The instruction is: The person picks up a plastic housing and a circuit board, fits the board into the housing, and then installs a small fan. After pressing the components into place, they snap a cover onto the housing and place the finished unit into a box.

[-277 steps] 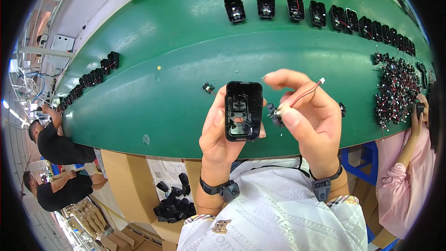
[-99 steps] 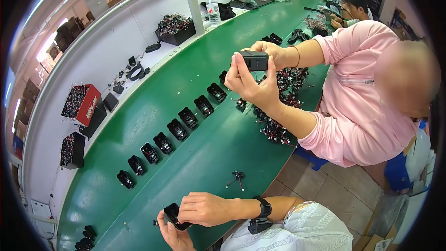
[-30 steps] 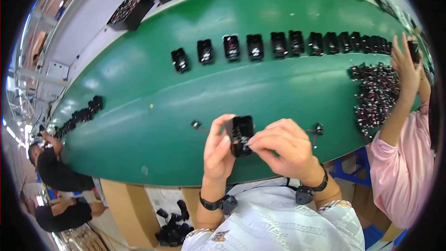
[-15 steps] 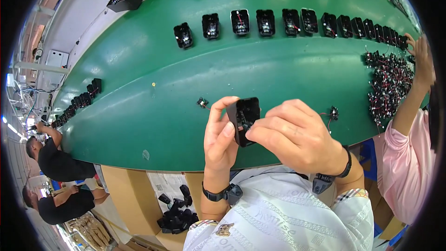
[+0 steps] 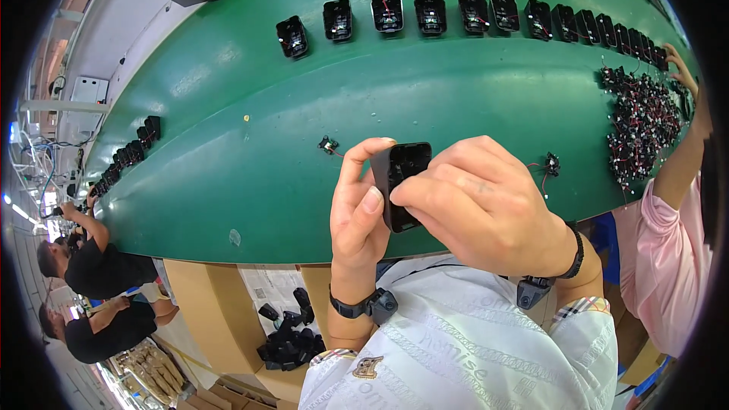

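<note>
The left hand [image 5: 363, 209] is raised upright above the near edge of the tabletop [image 5: 228, 152], thumb and curled fingers gripping the left side of a small black housing [image 5: 401, 182]. The right hand [image 5: 486, 209] comes in from the right with its back to the camera, fingers bent and closed on the housing's right side and lower part; what its fingertips do at the housing is hidden, perhaps pressing a part in. Both wrists wear dark bands.

The tabletop is a long green surface that curves across the view, with a pale wall beyond its far edge. Along the far side stands a row of black housings [image 5: 429, 11]. A small wired part [image 5: 328, 144] lies just left of the hands, and another [image 5: 550, 165] just right. At the far right, a heap of wired parts [image 5: 642, 125] sits beside a person in a pink sleeve [image 5: 668, 258]. At the left end, two people in black shirts [image 5: 95, 269] work near more black housings [image 5: 129, 156].
</note>
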A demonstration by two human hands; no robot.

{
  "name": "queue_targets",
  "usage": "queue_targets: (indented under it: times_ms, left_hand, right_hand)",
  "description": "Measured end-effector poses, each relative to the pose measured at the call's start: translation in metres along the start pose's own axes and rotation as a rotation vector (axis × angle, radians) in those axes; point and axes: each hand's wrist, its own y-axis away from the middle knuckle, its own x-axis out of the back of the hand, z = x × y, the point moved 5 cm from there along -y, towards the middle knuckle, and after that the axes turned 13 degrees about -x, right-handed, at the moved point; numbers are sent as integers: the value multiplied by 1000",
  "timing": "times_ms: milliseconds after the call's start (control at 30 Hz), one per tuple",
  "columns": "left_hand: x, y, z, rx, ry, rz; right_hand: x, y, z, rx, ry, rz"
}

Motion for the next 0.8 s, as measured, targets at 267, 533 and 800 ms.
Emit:
queue_targets:
  times_ms: [267,533,800]
  left_hand:
    - [-6,-1,2,-47,-46,19]
    - [-12,2,1,-33,-42,-1]
    - [-9,5,-1,-70,-77,-23]
  right_hand:
    - [-4,8,7,-181,-115,107]
    - [-7,15,8,-236,-154,110]
    - [-5,19,1,-222,-57,164]
